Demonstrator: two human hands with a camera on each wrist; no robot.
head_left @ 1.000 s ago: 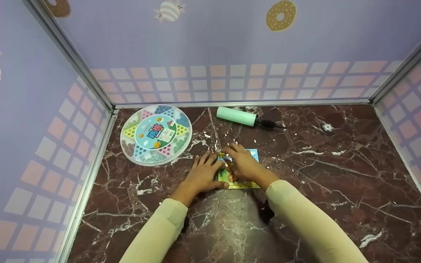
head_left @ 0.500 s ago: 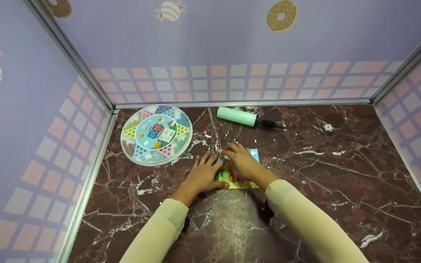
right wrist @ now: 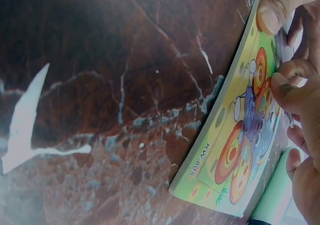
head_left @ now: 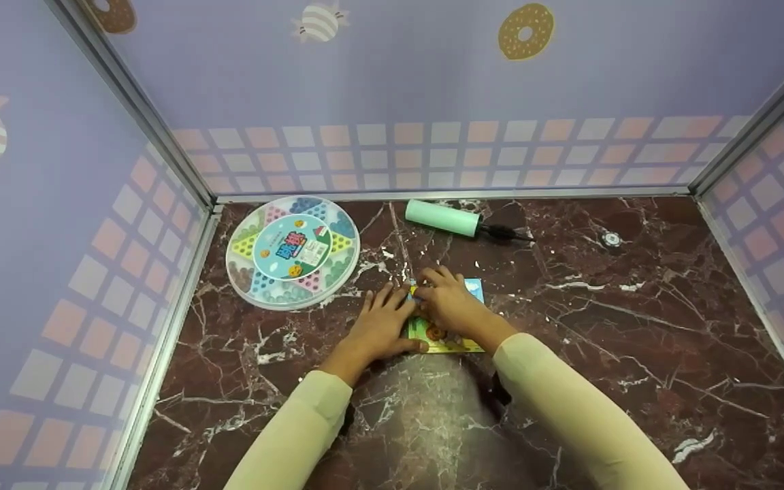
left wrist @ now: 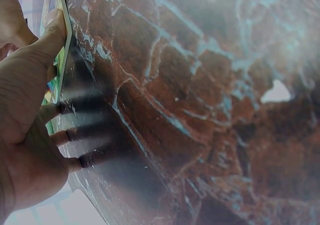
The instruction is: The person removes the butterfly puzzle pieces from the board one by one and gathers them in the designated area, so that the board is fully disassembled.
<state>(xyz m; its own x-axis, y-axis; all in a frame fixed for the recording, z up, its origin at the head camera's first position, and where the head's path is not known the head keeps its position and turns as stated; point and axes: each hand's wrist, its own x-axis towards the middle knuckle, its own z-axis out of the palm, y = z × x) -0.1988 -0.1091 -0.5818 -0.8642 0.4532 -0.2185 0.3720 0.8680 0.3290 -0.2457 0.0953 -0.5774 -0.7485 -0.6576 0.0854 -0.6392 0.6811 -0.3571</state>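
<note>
On the table (head_left: 610,306), partly under the right hand (head_left: 456,306), the cartoon-insect board (right wrist: 245,125) is laid. Visible artwork looks mostly complete; the rest is covered, so what's left can't be confirmed. Right fingers are bent over it, pinch or press unclear. Near-left corner is touched by the spread left hand (head_left: 380,328).

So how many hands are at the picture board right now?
2. The left hand is at the left edge of the picture board, thumb on it; the right hand is over the board's middle. No others show.
</note>
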